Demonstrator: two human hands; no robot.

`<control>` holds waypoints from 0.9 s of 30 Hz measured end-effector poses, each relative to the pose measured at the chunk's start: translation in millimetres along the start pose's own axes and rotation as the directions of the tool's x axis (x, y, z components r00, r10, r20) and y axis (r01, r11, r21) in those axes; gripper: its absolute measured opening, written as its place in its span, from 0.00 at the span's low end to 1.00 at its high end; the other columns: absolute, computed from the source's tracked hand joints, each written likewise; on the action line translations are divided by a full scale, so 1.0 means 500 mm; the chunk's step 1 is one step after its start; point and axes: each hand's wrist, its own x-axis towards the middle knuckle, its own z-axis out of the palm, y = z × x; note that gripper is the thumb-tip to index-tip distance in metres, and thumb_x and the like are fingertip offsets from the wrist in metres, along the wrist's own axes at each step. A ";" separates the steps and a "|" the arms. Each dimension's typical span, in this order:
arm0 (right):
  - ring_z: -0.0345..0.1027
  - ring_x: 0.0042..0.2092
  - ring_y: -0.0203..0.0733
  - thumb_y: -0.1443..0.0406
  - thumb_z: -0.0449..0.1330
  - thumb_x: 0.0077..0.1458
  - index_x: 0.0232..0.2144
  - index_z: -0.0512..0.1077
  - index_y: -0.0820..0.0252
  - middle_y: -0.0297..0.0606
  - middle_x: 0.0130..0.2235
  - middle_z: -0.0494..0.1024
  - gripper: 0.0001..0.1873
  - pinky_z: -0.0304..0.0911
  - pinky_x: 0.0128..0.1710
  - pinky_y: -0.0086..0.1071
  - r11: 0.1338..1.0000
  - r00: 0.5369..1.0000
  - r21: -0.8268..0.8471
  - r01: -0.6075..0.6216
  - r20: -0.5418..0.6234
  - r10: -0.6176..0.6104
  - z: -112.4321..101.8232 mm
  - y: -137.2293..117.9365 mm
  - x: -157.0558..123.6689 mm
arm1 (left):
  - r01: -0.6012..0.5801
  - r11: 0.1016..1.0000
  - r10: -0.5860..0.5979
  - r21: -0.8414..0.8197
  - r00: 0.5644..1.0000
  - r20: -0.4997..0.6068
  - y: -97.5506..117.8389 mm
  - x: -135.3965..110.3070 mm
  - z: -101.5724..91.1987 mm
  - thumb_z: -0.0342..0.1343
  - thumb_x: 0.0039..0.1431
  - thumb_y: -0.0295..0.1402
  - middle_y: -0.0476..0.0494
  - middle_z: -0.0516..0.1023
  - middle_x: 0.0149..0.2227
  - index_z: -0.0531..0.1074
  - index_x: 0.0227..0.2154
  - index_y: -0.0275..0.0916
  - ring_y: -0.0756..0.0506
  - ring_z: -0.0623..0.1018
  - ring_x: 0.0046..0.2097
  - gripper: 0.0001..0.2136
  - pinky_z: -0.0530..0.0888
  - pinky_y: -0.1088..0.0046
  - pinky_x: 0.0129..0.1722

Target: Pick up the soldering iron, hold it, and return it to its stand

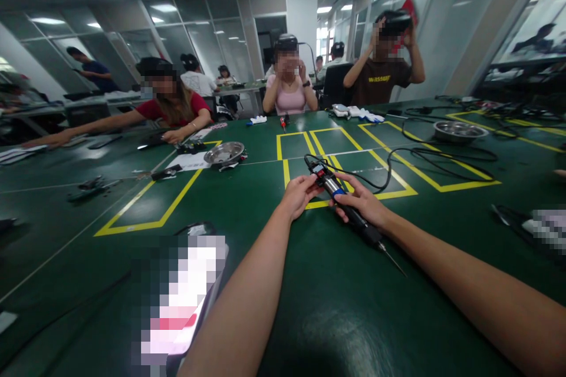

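An electric screwdriver [354, 211] with a black body, a silver section and a blue band lies across both my hands above the green table. Its long thin bit points down to the right, towards me. My right hand [365, 203] is wrapped round the body near the blue band. At the far end, my left hand [301, 194] pinches the cable end, beside a small red part [319, 172]. A black cable [389, 171] runs from there off to the right. Yellow tape outlines [404, 191] mark the table beneath and beyond the tool.
Metal bowls stand left [224, 154] and right [460, 131]. A lit phone [186, 300] lies by my left forearm. A red-handled tool [283, 122] and white gloves [358, 113] lie at the far edge. Several people sit or stand around, one reaching across the table at left.
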 end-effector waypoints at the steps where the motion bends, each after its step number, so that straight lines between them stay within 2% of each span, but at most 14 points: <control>1: 0.70 0.25 0.36 0.62 0.65 0.52 0.64 0.51 0.47 0.35 0.34 0.78 0.41 0.66 0.22 0.29 1.000 1.000 0.003 0.000 0.002 0.000 0.000 -0.001 0.000 | 0.000 1.000 0.000 -0.004 1.000 0.013 0.000 0.001 -0.001 0.65 0.53 0.29 0.38 0.79 0.37 0.68 0.30 0.32 0.46 0.80 0.39 0.10 0.74 0.58 0.50; 8: 0.69 0.25 0.36 0.63 0.65 0.53 0.65 0.50 0.47 0.37 0.35 0.78 0.43 0.65 0.22 0.28 0.998 1.000 0.057 -0.025 0.012 0.024 -0.005 -0.009 -0.001 | -0.029 0.999 0.032 -0.035 0.996 0.088 -0.007 0.010 -0.016 0.67 0.51 0.32 0.42 0.79 0.34 0.66 0.28 0.33 0.47 0.80 0.39 0.13 0.72 0.56 0.53; 13: 0.70 0.26 0.36 0.63 0.65 0.52 0.66 0.49 0.47 0.38 0.36 0.79 0.43 0.65 0.23 0.29 0.996 1.000 0.090 -0.030 -0.007 0.031 -0.016 -0.002 0.003 | -0.008 1.000 0.009 -0.007 0.996 0.090 -0.007 0.011 -0.013 0.64 0.55 0.35 0.35 0.80 0.37 0.71 0.33 0.30 0.44 0.81 0.40 0.12 0.73 0.57 0.52; 16: 0.70 0.26 0.36 0.62 0.65 0.53 0.66 0.50 0.45 0.38 0.36 0.78 0.43 0.65 0.23 0.28 0.994 0.999 0.105 -0.031 -0.031 0.034 -0.019 0.002 0.004 | -0.007 1.000 0.008 -0.002 0.995 0.099 -0.006 0.010 -0.010 0.62 0.58 0.33 0.32 0.80 0.39 0.72 0.36 0.28 0.43 0.82 0.40 0.11 0.73 0.58 0.52; 21: 0.70 0.26 0.36 0.63 0.65 0.53 0.65 0.51 0.45 0.37 0.36 0.78 0.41 0.65 0.22 0.28 0.995 0.999 0.094 -0.026 -0.038 0.030 -0.016 0.000 0.002 | 0.002 1.000 -0.002 0.005 0.998 0.062 -0.004 0.007 -0.008 0.61 0.58 0.27 0.34 0.81 0.37 0.72 0.33 0.29 0.44 0.82 0.39 0.05 0.73 0.58 0.53; 27: 0.70 0.26 0.36 0.63 0.64 0.53 0.65 0.51 0.46 0.36 0.35 0.78 0.41 0.64 0.22 0.28 0.997 1.000 0.071 -0.011 -0.009 0.011 -0.015 -0.001 0.002 | 0.008 1.000 -0.009 0.012 0.999 0.038 -0.003 0.004 -0.003 0.60 0.58 0.26 0.35 0.80 0.35 0.71 0.30 0.29 0.45 0.81 0.39 0.05 0.73 0.58 0.54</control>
